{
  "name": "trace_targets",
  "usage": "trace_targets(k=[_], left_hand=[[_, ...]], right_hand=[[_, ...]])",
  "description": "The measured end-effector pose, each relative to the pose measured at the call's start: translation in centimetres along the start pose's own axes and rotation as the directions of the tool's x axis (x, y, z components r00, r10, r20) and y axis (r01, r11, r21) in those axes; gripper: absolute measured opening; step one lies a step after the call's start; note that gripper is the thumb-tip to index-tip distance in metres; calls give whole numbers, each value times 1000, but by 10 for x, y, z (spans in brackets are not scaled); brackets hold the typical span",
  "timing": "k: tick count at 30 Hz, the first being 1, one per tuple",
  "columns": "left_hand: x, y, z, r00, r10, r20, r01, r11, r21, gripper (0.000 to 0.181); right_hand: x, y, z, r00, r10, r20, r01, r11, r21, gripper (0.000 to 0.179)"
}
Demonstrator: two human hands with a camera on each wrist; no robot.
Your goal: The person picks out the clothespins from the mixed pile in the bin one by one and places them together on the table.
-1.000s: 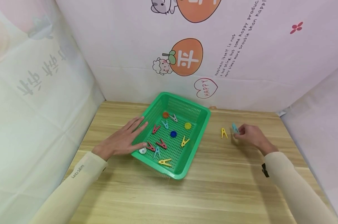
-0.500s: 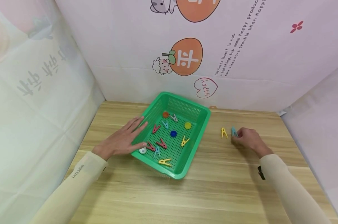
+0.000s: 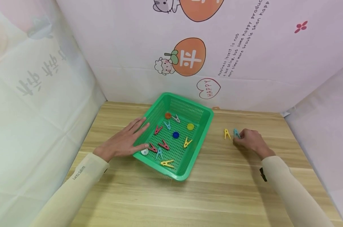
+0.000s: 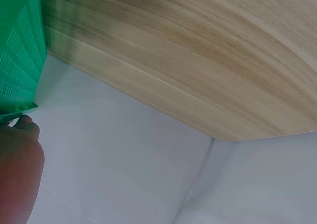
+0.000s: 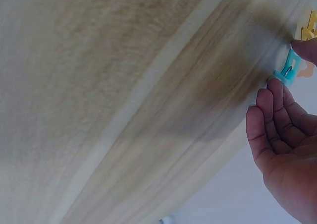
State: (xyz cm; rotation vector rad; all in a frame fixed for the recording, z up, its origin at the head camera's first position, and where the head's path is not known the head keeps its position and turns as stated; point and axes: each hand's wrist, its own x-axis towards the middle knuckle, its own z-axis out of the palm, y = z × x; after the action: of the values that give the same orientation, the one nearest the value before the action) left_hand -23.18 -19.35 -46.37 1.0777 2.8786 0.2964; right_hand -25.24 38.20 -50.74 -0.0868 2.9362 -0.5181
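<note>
My right hand point(image 3: 252, 142) pinches a light blue clothespin point(image 3: 236, 133) low over the table, right of the basket. In the right wrist view the thumb and fingertips hold this blue clothespin point(image 5: 289, 68) from both ends. Just left of it a yellow clothespin point(image 3: 226, 133) stands apart on the wood. My left hand point(image 3: 120, 140) rests on the left rim of a green plastic basket point(image 3: 198, 153), fingers spread and fairly straight. Inside the basket lie red clothespins point(image 3: 164, 144), a grey clothespin point(image 3: 176, 118), and several blue and yellow ones.
Round caps also lie in the basket: an orange cap point(image 3: 168, 115), a yellow cap point(image 3: 190, 126), a dark blue cap point(image 3: 175, 135) and a white cap point(image 3: 144, 151). A printed cloth wall point(image 3: 137, 85) rises behind the wooden table point(image 3: 217, 195), with white cloth on both sides.
My right hand has shifted slightly left and down with the blue clothespin, which now sits closer to the yellow one. The left hand and basket have stayed in place.
</note>
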Motion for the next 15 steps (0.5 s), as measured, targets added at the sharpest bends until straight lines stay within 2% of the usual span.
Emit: trace_targets(k=[7, 15], left_hand=[[0, 0, -1, 1000, 2, 5, -2, 1000, -7, 87], [-1, 0, 0, 1000, 4, -5, -4, 1000, -13, 87]], right_hand=[[-6, -3, -6, 1000, 6, -28, -6, 1000, 14, 53], [-5, -19, -25, 993, -62, -97, 65, 997, 28, 61]])
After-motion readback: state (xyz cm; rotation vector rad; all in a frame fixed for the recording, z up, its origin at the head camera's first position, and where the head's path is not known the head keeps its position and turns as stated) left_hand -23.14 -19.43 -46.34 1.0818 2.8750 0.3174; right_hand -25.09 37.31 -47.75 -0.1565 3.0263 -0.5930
